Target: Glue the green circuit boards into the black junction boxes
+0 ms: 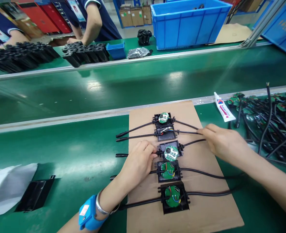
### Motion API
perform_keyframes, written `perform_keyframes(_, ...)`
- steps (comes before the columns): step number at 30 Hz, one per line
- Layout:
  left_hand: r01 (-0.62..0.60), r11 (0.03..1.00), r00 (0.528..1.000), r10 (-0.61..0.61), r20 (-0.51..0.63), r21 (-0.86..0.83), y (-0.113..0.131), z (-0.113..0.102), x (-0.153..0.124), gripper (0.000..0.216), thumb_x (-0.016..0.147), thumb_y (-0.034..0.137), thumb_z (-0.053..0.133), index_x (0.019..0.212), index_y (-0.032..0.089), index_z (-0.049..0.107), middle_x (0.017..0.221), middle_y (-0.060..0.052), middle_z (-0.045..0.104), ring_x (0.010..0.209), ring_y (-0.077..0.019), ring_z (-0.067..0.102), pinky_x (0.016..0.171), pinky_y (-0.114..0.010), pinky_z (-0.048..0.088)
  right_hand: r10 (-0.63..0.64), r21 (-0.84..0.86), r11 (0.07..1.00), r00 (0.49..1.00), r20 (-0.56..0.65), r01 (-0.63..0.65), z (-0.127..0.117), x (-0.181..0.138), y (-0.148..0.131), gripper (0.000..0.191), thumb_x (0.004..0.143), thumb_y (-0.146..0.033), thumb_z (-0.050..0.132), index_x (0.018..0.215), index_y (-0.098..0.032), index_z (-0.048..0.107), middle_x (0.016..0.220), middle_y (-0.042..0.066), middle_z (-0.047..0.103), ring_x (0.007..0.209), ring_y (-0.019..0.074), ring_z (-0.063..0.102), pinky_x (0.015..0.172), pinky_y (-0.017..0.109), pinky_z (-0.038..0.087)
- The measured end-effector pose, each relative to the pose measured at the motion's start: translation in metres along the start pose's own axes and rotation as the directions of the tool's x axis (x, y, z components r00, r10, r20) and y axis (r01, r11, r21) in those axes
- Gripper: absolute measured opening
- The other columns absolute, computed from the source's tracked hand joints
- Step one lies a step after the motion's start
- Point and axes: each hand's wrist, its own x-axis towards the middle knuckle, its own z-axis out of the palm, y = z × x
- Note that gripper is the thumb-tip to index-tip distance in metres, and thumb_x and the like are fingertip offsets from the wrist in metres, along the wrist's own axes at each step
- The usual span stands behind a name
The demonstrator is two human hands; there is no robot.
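Green workbench (84,142): cardboard sheet (143,113) bears five black housings (162,146) with circuit boards (171,153), lined near to far. Left hand (139,158): fingers closed on middle housing's left lead (121,155). Right hand (221,139): fingertips pinching right lead (187,132) of the two farthest housings; one or both, cannot tell.

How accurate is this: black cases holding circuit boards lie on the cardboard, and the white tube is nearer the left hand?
The last part is wrong: in the head view, the white tube is nearer the right hand. Black cases holding circuit boards do lie on the cardboard.
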Motion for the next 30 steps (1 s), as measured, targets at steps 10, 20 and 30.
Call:
perform_keyframes(10,0.007,1.0,0.999,-0.006,-0.048,0.016,0.005,-0.001,0.001,0.012,0.091,0.011,0.041,0.087,0.016,0.051,0.086,-0.007,0.057,0.08,-0.0196,0.054,0.071,-0.037,0.051,-0.26,0.474,0.84,0.963,-0.075,0.263,0.028,0.006,-0.025,0.022,0.09,-0.014,0.045,0.107,-0.015,0.059,0.1,0.011,0.063,0.096,0.0238,0.054,0.085,0.043,0.045)
perform_keyframes(20,0.029,0.998,0.998,-0.026,-0.061,0.047,0.02,-0.016,-0.001,0.017,0.097,0.02,0.036,0.091,0.017,0.052,0.077,-0.001,0.06,0.065,-0.0155,0.058,0.056,-0.028,0.046,-0.247,0.447,0.823,0.93,-0.271,0.349,-0.006,-0.01,-0.034,0.018,0.092,-0.011,0.045,0.105,-0.012,0.057,0.08,0.007,0.062,0.075,0.0184,0.058,0.06,0.028,0.046)
perform_keyframes(30,0.055,0.995,0.997,-0.06,0.057,0.082,0.021,-0.012,0.009,0.017,0.095,0.017,0.037,0.089,0.017,0.054,0.079,-0.003,0.063,0.066,-0.0185,0.061,0.056,-0.03,0.047,-0.309,0.372,0.885,0.951,0.014,0.282,-0.019,0.01,-0.042,0.024,0.091,-0.015,0.038,0.084,-0.013,0.061,0.074,0.008,0.061,0.065,0.019,0.056,0.058,0.031,0.04)
